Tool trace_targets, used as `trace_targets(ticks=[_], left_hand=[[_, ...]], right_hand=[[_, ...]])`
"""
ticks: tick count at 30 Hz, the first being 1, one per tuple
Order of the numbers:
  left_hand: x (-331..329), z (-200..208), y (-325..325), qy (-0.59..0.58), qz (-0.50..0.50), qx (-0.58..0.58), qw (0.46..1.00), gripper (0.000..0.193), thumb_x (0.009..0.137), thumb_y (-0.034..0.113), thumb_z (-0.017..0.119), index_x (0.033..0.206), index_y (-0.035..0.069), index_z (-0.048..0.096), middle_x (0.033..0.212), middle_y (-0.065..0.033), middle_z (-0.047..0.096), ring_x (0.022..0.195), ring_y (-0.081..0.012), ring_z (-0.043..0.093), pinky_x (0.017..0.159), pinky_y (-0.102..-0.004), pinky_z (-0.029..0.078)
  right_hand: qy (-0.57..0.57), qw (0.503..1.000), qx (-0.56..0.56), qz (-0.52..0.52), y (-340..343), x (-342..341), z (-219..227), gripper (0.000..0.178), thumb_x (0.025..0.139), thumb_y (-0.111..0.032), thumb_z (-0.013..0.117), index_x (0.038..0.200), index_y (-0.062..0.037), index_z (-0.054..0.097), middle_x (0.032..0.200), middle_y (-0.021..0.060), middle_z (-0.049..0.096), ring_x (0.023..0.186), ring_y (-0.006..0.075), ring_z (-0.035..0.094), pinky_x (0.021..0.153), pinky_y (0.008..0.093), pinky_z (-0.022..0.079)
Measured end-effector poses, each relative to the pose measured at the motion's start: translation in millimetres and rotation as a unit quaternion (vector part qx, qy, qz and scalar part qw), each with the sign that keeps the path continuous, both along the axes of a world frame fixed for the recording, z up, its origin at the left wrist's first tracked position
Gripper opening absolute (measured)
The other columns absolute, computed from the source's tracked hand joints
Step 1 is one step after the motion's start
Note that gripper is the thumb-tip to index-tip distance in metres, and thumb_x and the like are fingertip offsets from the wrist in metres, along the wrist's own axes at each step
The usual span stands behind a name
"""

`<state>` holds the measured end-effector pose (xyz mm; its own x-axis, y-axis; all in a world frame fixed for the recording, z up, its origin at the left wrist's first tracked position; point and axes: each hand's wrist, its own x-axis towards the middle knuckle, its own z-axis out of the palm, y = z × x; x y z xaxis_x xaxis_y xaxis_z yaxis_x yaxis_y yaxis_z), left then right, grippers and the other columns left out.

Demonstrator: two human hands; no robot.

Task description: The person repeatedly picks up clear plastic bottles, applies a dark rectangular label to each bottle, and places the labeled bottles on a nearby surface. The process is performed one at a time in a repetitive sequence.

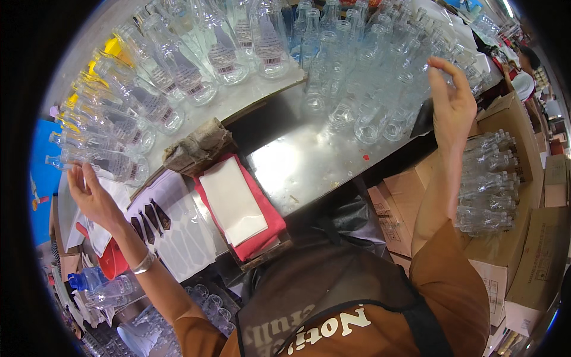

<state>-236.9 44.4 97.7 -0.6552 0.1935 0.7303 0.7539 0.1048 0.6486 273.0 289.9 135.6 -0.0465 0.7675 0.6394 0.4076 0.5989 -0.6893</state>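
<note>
My left hand [94,196] is at the left edge of the labelled rows, its fingers stretched out and apart. Its fingertips overlap the side of the nearest clear glass bottle [113,164], which has a label; I cannot tell whether they touch it. On the right, my right hand [453,107] is raised beside a crowd of unlabelled clear glass bottles [375,89]. Its fingers are loosely curved, with a gap to the thumb and nothing visible between them. More labelled bottles [184,71] stand in rows on the pale board at the upper left.
In front of me, a white paper stack [235,202] lies on a red cloth [262,235], beside a crumpled grey-brown cloth [198,147]. Left of it are bottle-shaped label sheets [178,232]. A cardboard box [517,232] of bottles stands at right. The metal table [291,166] spans the middle.
</note>
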Motion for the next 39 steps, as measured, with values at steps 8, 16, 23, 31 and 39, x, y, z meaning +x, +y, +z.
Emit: trace_targets(ticks=[8,16,23,31,39], left_hand=[[130.0,-20.3,-33.2,-0.001,-0.049,0.005,0.999,0.045,0.102,0.011,0.054,0.143,-0.008,0.046,0.137,-0.0198,0.058,0.123,-0.0264,0.059,0.109,-0.0365,0.043],[237.5,-40.6,-27.1,-0.088,-0.418,-0.205,0.881,0.105,0.072,0.028,0.091,0.154,-0.001,0.032,0.149,-0.0220,0.045,0.137,-0.0346,0.046,0.113,-0.0436,0.038],[207.0,-75.7,-21.6,-0.532,-0.405,-0.057,0.741,0.079,0.102,0.029,0.056,0.160,0.001,0.011,0.157,-0.0257,0.032,0.140,-0.0326,0.043,0.112,-0.0438,0.038],[222.3,-74.0,-30.8,-0.317,-0.262,-0.106,0.905,0.076,0.096,0.015,0.064,0.154,-0.011,0.022,0.156,-0.0278,0.034,0.145,-0.0317,0.037,0.117,-0.0399,0.031],[228.9,-38.2,-54.2,-0.411,-0.274,-0.117,0.862,0.056,0.106,0.031,0.049,0.152,0.000,0.040,0.149,-0.0163,0.050,0.131,-0.0251,0.053,0.105,-0.0358,0.044]], right_hand=[[-0.261,0.964,0.040,0.024,3.8,-11.3,-38.3,0.032,0.093,-0.021,0.070,0.120,-0.0067,0.063,0.098,0.0078,0.069,0.061,0.0128,0.053,0.059,0.0270,0.045],[-0.145,0.917,-0.084,0.363,-65.6,-144.9,29.2,0.031,0.091,-0.030,0.074,0.103,-0.0021,0.070,0.079,0.0063,0.070,0.063,0.0121,0.063,0.060,0.0267,0.049],[-0.030,0.858,-0.209,0.469,-66.0,-234.0,-59.5,0.037,0.099,-0.025,0.062,0.123,0.0031,0.062,0.106,0.0114,0.072,0.063,0.0090,0.061,0.062,0.0231,0.049],[-0.045,0.786,-0.420,0.452,-129.9,-152.9,-115.5,0.037,0.101,-0.012,0.056,0.133,0.0061,0.054,0.122,0.0100,0.068,0.062,0.0067,0.058,0.058,0.0229,0.050],[-0.142,0.829,-0.264,0.471,-158.7,-153.4,-90.2,0.054,0.096,-0.016,0.066,0.143,0.0044,0.048,0.080,0.0098,0.066,0.060,0.0099,0.057,0.058,0.0265,0.047]])
